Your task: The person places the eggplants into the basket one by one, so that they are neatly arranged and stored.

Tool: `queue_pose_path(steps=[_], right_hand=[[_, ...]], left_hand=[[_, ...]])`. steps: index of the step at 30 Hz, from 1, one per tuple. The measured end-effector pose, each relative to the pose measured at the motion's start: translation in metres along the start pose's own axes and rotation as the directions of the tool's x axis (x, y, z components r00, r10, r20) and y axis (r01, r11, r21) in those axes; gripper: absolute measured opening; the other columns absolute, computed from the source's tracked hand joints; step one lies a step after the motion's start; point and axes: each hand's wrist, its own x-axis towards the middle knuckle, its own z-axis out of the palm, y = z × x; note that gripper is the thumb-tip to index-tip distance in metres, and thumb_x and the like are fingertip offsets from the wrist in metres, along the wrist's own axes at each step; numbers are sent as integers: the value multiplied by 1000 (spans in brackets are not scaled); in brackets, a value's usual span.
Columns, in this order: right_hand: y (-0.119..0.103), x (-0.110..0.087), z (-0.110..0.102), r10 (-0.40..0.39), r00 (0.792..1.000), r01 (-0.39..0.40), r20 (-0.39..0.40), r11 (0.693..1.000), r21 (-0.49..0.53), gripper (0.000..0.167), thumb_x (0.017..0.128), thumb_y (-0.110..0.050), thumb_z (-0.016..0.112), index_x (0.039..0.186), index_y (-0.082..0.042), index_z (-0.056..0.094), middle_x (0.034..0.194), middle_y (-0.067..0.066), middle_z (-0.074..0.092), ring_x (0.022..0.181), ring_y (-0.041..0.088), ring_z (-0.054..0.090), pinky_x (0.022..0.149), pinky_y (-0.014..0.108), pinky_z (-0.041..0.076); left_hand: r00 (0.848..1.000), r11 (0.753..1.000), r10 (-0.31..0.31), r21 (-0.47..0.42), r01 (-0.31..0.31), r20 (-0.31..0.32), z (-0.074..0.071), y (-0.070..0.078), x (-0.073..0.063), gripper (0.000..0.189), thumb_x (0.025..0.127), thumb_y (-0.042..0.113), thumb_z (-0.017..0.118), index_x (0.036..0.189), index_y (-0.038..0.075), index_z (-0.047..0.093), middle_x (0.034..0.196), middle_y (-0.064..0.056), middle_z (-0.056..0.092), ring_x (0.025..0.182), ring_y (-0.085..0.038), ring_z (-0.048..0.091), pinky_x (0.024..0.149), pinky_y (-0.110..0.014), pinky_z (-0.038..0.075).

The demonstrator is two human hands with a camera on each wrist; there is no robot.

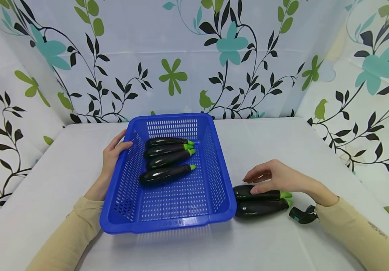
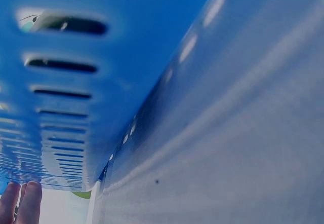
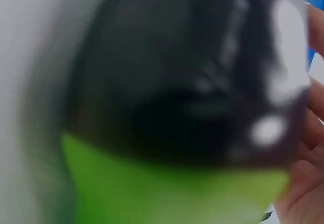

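Note:
A blue plastic basket [image 1: 170, 225] with slotted walls stands on the table, several dark eggplants [image 1: 165, 174] with green ends lying side by side in its far half. At its left side my left hand [image 1: 110, 160] holds the rim, thumb over the edge and fingers along the outside; fingertips [image 2: 31, 203] show low in the left wrist view. To the right of the basket lie two more eggplants, a nearer eggplant [image 1: 262, 209] and a farther eggplant [image 3: 187, 82]. My right hand [image 1: 275, 177] is over the farther one, thumb at its top, other fingers loosely bent beyond it.
A white cloth covers the table [image 1: 265, 139]. Beside the right wrist, a small black device [image 1: 303, 215] is visible at the sleeve cuff. A leaf-patterned curtain [image 1: 180, 56] encloses the back and sides.

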Motion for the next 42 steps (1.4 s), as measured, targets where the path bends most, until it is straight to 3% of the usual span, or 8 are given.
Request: queue_pose_path(steps=[13, 20, 42], right_hand=[[2, 2, 6, -6, 998, 5, 63, 1000, 6, 34, 90, -23, 76, 121, -11, 70, 117, 1, 73, 107, 16, 70, 94, 33, 56], [1, 2, 7, -21, 996, 22, 84, 1000, -13, 33, 89, -25, 77, 120, -13, 71, 116, 0, 73, 105, 15, 70, 92, 31, 56], [3, 0, 7, 19, 998, -17, 67, 1000, -24, 33, 89, -27, 77, 119, -14, 71, 116, 0, 73, 103, 14, 71, 92, 29, 56]], left_hand=[[1000, 999, 16, -32, -16, 9, -1, -2, 1, 57, 101, 18, 58, 155, 20, 38, 135, 1, 57, 106, -7, 66, 83, -19, 56], [1000, 1000, 1, -12, -1, -3, -1, -1, 0, 57, 102, 20, 57, 155, 22, 37, 148, -7, 48, 107, -7, 65, 84, -19, 56], [1000, 1000, 8, 29, -7, -23, 1, -3, 1, 58, 101, 18, 57, 156, 23, 37, 149, -9, 47, 107, -6, 64, 83, -18, 56]])
